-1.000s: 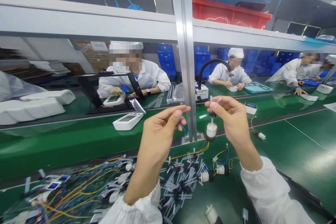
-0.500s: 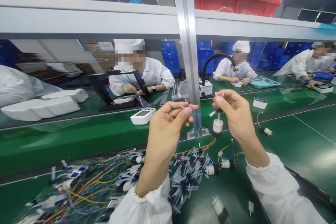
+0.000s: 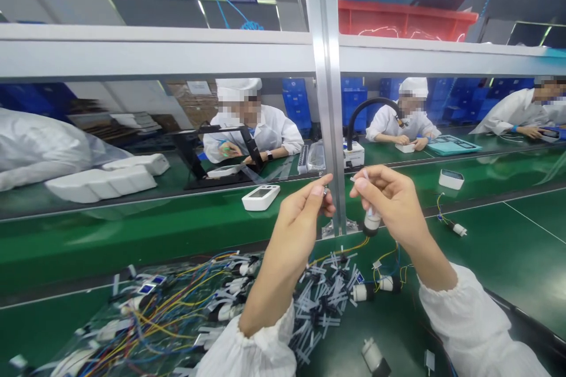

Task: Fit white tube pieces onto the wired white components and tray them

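Note:
My left hand (image 3: pixel 305 212) is closed, thumb and forefinger pinching a small part (image 3: pixel 326 191) that is mostly hidden. Facing it, a short gap away, my right hand (image 3: pixel 387 197) is closed on a piece of whitish tubing (image 3: pixel 354 179). Under those fingers hangs a small white-and-black pump (image 3: pixel 371 222), its top covered by the hand and yellow wires trailing from it. Below both hands lies a heap of short tubing pieces with black fittings (image 3: pixel 325 294). More wired pumps (image 3: pixel 362 292) rest just to the right of that heap.
A tangle of wired pumps (image 3: pixel 154 318) spreads over the left bench. An upright metal post (image 3: pixel 329 100) stands behind my hands. Beyond are a white device (image 3: pixel 260 197), another white device (image 3: pixel 451 179) and co-workers in white. A loose pump (image 3: pixel 374 356) lies near the front.
The view has shifted, so the scene sits further right and lower. My hands are closer together. My right fingers now cover more of the tubing, and the blue wire at my left hand no longer shows.

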A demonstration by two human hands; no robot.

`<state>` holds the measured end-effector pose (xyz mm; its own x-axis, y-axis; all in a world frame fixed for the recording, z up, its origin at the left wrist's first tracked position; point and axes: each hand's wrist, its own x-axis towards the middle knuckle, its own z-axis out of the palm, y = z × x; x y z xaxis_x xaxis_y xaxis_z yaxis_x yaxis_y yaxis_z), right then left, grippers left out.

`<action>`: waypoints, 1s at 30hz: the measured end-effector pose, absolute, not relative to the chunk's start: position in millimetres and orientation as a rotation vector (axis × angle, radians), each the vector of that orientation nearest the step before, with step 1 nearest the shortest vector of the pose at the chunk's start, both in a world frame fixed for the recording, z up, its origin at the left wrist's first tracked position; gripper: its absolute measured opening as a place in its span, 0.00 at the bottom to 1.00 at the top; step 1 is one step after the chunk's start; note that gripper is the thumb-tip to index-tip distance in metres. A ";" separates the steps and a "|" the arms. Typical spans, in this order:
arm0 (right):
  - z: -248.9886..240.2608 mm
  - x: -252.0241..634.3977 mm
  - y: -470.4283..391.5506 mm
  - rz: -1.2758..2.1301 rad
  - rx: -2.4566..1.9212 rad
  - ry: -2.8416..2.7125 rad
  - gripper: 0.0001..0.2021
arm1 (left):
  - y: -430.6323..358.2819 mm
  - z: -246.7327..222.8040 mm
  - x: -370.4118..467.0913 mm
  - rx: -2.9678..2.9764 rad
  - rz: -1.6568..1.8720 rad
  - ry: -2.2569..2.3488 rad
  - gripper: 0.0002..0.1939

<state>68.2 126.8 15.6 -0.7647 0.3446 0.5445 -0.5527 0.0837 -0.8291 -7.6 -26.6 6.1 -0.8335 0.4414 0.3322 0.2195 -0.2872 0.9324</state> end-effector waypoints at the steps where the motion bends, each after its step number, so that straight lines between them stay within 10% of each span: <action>1: 16.3 68.8 127.5 1.748 0.211 -1.722 0.13 | -27.6 6.6 -7.4 0.819 2.238 1.761 0.26; 30: 12.4 73.1 127.6 1.430 0.222 -1.894 0.08 | -24.6 15.7 8.1 0.929 2.363 1.833 0.12</action>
<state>73.1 127.6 12.4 -0.7115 0.2843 0.6427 -0.5402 0.3636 -0.7589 8.1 -24.6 15.7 -0.8238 0.3552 0.4419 0.3396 -0.3148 0.8863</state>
